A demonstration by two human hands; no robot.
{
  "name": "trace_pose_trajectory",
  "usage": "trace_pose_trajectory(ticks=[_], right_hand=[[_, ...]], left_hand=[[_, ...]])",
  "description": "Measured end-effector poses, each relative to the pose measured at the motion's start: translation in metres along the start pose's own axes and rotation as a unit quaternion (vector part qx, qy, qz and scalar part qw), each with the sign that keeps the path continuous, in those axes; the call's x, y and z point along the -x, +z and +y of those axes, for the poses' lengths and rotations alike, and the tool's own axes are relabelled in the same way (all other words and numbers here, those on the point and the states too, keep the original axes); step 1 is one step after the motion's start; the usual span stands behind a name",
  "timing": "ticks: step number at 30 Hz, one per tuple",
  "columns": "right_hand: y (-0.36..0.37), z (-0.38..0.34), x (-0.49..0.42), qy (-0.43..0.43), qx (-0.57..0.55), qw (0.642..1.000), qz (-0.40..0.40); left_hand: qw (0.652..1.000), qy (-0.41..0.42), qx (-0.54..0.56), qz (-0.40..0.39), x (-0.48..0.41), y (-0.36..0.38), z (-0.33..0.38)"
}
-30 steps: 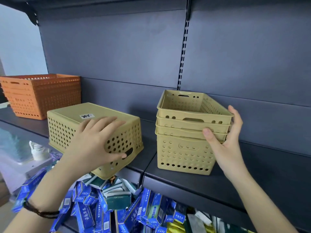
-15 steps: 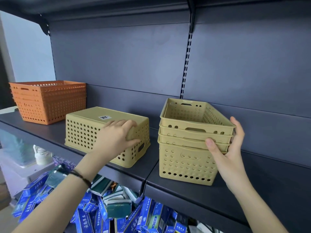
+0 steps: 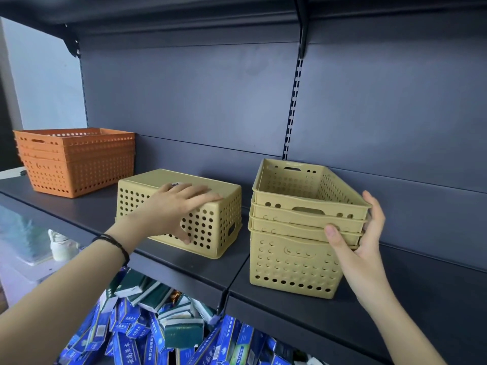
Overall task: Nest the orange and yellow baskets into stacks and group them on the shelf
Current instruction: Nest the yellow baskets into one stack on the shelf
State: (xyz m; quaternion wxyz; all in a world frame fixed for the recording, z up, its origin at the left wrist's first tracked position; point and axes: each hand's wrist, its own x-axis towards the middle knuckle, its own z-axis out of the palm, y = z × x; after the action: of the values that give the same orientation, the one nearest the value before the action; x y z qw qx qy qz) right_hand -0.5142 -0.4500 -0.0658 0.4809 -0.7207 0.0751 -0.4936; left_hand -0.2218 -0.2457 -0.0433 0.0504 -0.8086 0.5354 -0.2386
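Yellow baskets point(image 3: 305, 227) mid-sorting: three nested upright on shelf point(image 3: 184, 262), fourth yellow basket point(image 3: 210, 219) upside down just to their left. Our left hand point(image 3: 174, 209) grips overturned one, palm on its base, thumb against holed side. Our right hand point(image 3: 361, 241) clasps stack's right corner, thumb in front, fingers behind. Next, we judge: flip loose one upright, drop it into stack (needs rim alignment, else jams). Orange stack point(image 3: 76, 162) sits far left, already nested. Top baskets look empty. Blue boxes point(image 3: 147, 335) heaped on lower level.
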Motion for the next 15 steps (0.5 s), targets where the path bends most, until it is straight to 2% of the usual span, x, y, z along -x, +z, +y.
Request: trace_pose_trajectory(ticks=[5,8,12,15], right_hand=[[0.000,-0.002,0.000,0.006,0.010,1.000,-0.002],[-0.001,-0.001,-0.001,0.008,0.011,1.000,-0.003],[0.000,-0.002,-0.001,0.012,0.009,1.000,0.002],[0.001,-0.003,0.000,0.011,0.001,1.000,0.006]], left_hand=[[0.999,0.020,-0.021,0.032,-0.001,0.005,-0.003],[0.996,0.016,-0.041,0.079,0.000,0.007,-0.005],[0.981,-0.027,-0.008,0.190,0.005,0.008,-0.010],[0.942,-0.077,0.094,0.312,0.009,0.003,-0.012]])
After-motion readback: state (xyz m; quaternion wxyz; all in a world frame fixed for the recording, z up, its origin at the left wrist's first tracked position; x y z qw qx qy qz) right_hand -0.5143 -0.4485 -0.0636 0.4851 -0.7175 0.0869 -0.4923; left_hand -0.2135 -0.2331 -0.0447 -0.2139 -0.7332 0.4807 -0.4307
